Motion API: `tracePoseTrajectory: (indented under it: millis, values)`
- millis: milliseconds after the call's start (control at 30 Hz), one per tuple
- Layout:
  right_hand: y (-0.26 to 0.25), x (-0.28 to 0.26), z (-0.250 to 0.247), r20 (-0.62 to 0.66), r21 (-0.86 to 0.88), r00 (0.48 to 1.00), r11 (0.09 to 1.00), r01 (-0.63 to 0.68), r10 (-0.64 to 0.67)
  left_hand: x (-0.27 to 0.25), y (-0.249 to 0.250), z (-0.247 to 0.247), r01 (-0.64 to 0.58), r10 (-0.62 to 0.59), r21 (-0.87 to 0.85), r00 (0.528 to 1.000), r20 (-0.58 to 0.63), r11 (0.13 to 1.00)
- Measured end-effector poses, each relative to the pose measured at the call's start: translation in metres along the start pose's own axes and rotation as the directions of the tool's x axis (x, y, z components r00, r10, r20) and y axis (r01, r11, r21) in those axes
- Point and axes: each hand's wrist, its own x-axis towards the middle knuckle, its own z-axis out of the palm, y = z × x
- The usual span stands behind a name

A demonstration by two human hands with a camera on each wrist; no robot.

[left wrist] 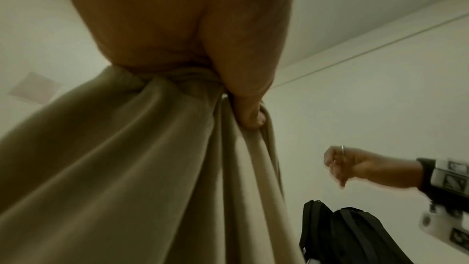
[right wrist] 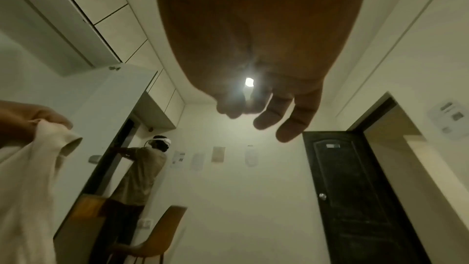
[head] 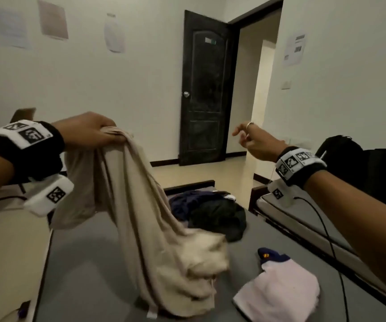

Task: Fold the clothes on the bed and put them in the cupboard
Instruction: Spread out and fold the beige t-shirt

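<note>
Bare grey bed [head: 99,259] front-left — dark clothes pile [head: 212,214] blocks far end.

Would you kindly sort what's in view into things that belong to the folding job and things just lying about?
Job: beige garment gripped by the left hand; dark clothes pile and pink garment on the bed; right hand, free.

Lying about: black backpack, door, wall papers, chair.

No words or numbers can be read. The wall papers [head: 295,49] are too blurred, the door sticker [head: 210,40] shows no lettering, and the wristbands [head: 300,162] carry only black-and-white square marker patterns.
</note>
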Motion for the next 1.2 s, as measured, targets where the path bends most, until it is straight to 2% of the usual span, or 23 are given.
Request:
tracePoseTrajectory:
  millis: [67, 100, 167, 267, 367, 433, 533, 600, 667, 733, 800, 900, 967, 1033, 1133, 1200]
  values:
    - [0.000, -0.016, 0.044, 0.183, 0.016, 0.983, 1.000, -0.003, 0.000, -0.005, -0.002, 0.014, 0.069, -0.076, 0.052, 0.986, 0.149, 0.996]
    - [-0.003, -0.025, 0.071, 0.276, 0.001, 0.961, 1.000, 0.013, -0.013, -0.009, -0.006, 0.026, 0.091, -0.110, 0.087, 0.964, 0.242, 0.992]
    - [-0.009, -0.042, 0.120, 0.423, -0.010, 0.905, 0.999, 0.036, -0.029, -0.017, -0.019, 0.055, 0.117, -0.157, 0.124, 0.902, 0.403, 0.985]
    - [-0.009, -0.063, 0.188, 0.567, 0.015, 0.824, 1.000, 0.014, -0.019, -0.032, -0.046, 0.097, 0.134, -0.185, 0.132, 0.813, 0.553, 0.982]
    - [-0.009, -0.077, 0.251, 0.658, 0.026, 0.753, 1.000, -0.007, -0.012, -0.048, -0.068, 0.123, 0.162, -0.245, 0.186, 0.714, 0.656, 0.969]
    - [-0.017, -0.082, 0.285, 0.694, 0.041, 0.720, 0.999, -0.004, -0.026, -0.057, -0.080, 0.130, 0.163, -0.311, 0.270, 0.625, 0.716, 0.949]
    - [-0.037, -0.085, 0.323, 0.698, 0.090, 0.713, 0.996, 0.003, -0.065, -0.066, -0.097, 0.128, 0.184, -0.369, 0.320, 0.516, 0.773, 0.929]
    - [-0.053, -0.086, 0.346, 0.696, 0.137, 0.712, 0.991, 0.002, -0.097, -0.070, -0.103, 0.125, 0.187, -0.392, 0.346, 0.481, 0.784, 0.920]
    - [-0.071, -0.088, 0.369, 0.691, 0.162, 0.707, 0.986, 0.045, -0.146, -0.073, -0.104, 0.123, 0.187, -0.410, 0.365, 0.468, 0.783, 0.912]
    - [-0.085, -0.092, 0.390, 0.690, 0.163, 0.701, 0.983, 0.089, -0.178, -0.076, -0.105, 0.124, 0.206, -0.425, 0.372, 0.471, 0.773, 0.905]
    - [-0.094, -0.096, 0.408, 0.698, 0.142, 0.700, 0.987, 0.073, -0.152, -0.078, -0.110, 0.125, 0.237, -0.423, 0.350, 0.491, 0.762, 0.906]
    - [-0.092, -0.096, 0.425, 0.666, 0.075, 0.736, 0.993, 0.097, -0.122, -0.081, -0.119, 0.127, 0.330, -0.417, 0.273, 0.533, 0.736, 0.904]
    - [-0.088, -0.091, 0.422, 0.618, 0.093, 0.773, 0.990, 0.110, -0.143, -0.082, -0.123, 0.125, 0.358, -0.437, 0.264, 0.602, 0.668, 0.896]
    - [-0.081, -0.080, 0.407, 0.555, 0.158, 0.813, 0.982, 0.101, -0.173, -0.081, -0.124, 0.119, 0.331, -0.459, 0.319, 0.683, 0.568, 0.888]
    - [-0.066, -0.058, 0.359, 0.417, 0.201, 0.889, 0.973, 0.113, -0.190, -0.075, -0.131, 0.107, 0.317, -0.474, 0.391, 0.774, 0.419, 0.864]
    - [-0.052, -0.038, 0.314, 0.301, 0.242, 0.946, 0.969, 0.044, -0.118, -0.068, -0.138, 0.093, 0.339, -0.491, 0.446, 0.822, 0.289, 0.828]
